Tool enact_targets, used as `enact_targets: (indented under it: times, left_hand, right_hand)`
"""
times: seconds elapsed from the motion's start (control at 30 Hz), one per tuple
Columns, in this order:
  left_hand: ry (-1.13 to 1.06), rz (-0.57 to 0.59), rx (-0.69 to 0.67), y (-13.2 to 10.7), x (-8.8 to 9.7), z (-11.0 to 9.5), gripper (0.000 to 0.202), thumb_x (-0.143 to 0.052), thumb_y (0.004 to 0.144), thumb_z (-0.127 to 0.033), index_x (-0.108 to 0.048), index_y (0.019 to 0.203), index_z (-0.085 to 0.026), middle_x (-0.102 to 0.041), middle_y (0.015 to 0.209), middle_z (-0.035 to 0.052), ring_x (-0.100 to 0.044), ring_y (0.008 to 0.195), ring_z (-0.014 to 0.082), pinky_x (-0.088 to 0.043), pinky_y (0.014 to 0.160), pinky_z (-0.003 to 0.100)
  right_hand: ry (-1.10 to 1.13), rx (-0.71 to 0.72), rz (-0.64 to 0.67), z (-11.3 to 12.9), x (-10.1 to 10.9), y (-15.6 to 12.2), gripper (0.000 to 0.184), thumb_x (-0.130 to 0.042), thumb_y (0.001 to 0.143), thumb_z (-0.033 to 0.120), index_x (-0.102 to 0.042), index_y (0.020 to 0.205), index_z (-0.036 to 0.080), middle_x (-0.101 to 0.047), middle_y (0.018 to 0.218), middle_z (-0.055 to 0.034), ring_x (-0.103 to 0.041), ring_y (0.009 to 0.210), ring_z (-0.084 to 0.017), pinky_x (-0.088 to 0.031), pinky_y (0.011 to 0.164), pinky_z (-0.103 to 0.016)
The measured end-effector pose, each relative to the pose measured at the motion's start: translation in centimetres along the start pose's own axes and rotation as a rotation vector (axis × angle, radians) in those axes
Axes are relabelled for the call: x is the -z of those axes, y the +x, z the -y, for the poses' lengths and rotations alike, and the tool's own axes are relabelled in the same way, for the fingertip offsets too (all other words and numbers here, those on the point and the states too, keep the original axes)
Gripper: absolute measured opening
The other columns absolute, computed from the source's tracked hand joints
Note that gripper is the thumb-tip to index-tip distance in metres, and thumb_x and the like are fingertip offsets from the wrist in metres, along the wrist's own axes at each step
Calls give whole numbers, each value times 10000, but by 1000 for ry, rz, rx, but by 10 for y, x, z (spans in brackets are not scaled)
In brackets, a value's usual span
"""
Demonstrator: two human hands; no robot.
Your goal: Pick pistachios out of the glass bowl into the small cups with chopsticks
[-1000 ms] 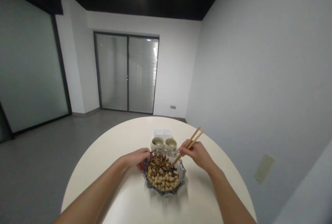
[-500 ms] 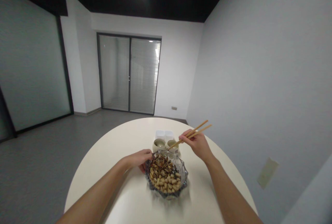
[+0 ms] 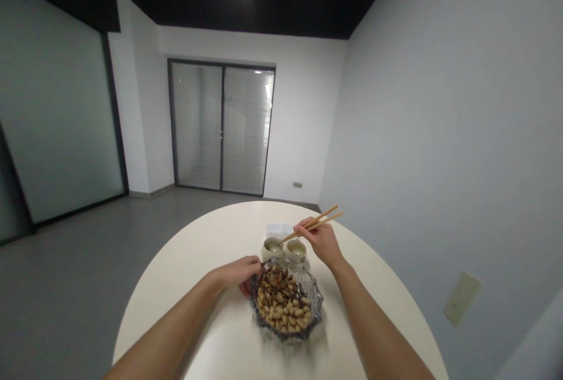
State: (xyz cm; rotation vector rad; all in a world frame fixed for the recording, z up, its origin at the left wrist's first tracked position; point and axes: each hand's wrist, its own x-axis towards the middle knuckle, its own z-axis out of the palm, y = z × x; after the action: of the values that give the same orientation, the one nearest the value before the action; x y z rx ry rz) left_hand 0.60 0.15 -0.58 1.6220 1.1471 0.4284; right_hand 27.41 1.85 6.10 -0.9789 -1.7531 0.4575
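My left hand (image 3: 243,271) grips the upper left rim of a scalloped glass bowl (image 3: 315,301). Inside the bowl, striped sunflower seeds (image 3: 278,281) lie toward the far side and pale pistachios (image 3: 288,314) toward the near side. Pinched in my right hand (image 3: 321,241) is a pair of wooden chopsticks (image 3: 320,218), pointing down to the left. Their tips are over the mouth of the left small cup (image 3: 272,249); whether they hold anything is too small to tell. The right small cup (image 3: 296,251) stands beside it, below my right hand.
Behind the cups is a white divided dish (image 3: 275,230), partly covered by my right hand. Everything stands on a round cream table (image 3: 189,257). A white wall (image 3: 440,133) rises close on the right, and glass doors (image 3: 222,128) are at the back.
My right hand has moved left with the chopsticks, bringing their tips from near the gap between the cups to the left cup's mouth. My left hand stays on the bowl's rim.
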Motion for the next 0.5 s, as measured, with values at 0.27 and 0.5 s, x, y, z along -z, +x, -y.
enact_targets:
  times: [0.27, 0.5]
  left_hand:
    - [-1, -18, 2, 6, 1, 7, 505, -634, 691, -603, -566, 992, -203, -694, 900, 62, -701, 751, 262, -559, 567, 323]
    - [-30, -16, 5, 6, 0, 9, 552, -660, 683, -639, -574, 1012, -204, -722, 979, 68, -731, 768, 260, -577, 574, 320]
  right_hand:
    - [5, -10, -16, -7, 10, -18, 377, -750, 871, 595, -767, 814, 223, -803, 778, -62, -759, 749, -254, -597, 713, -340]
    - [83, -93, -16, -8, 36, -50, 475, -749, 845, 683, -745, 793, 211, -785, 767, -78, -761, 743, -256, -624, 723, -360]
